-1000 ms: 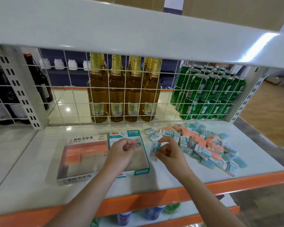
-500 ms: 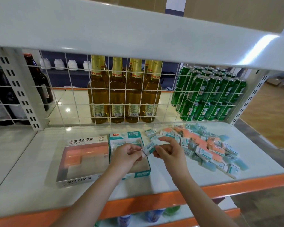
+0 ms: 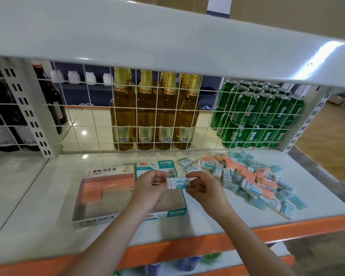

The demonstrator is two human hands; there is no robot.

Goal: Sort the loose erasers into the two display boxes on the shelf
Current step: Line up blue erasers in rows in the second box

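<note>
Teal and white eraser (image 3: 178,183): held level between the two hands, above the teal box, its long side turned across the view; a clear wrapper end is seen at its left tip.
Left hand (image 3: 147,186): its grip is pinched on the left end of the eraser, thumb and fingers curled round it.
Right hand (image 3: 202,188): its grip is pinched on the right end of the same eraser, the other fingers curled in below.
Teal box (image 3: 184,200): set on the shelf directly under both grips, partly hidden by the left hand and wrist; what lies inside cannot be told.
Orange box (image 3: 96,221): placed just left of the left grip, touching the teal box side by side; orange erasers (image 3: 108,186) are stacked in its back part, and bare floor is seen in front.
Loose pile (image 3: 253,180): teal and orange erasers are heaped on the shelf to the right of the right grip, a few strays lying beyond the grips near the wire grid.
Shelf (image 3: 38,226): white, edged in orange at the front.
Bottles (image 3: 153,116) and green cans (image 3: 257,114): stood behind the wire grid (image 3: 88,108), well beyond both grips.
</note>
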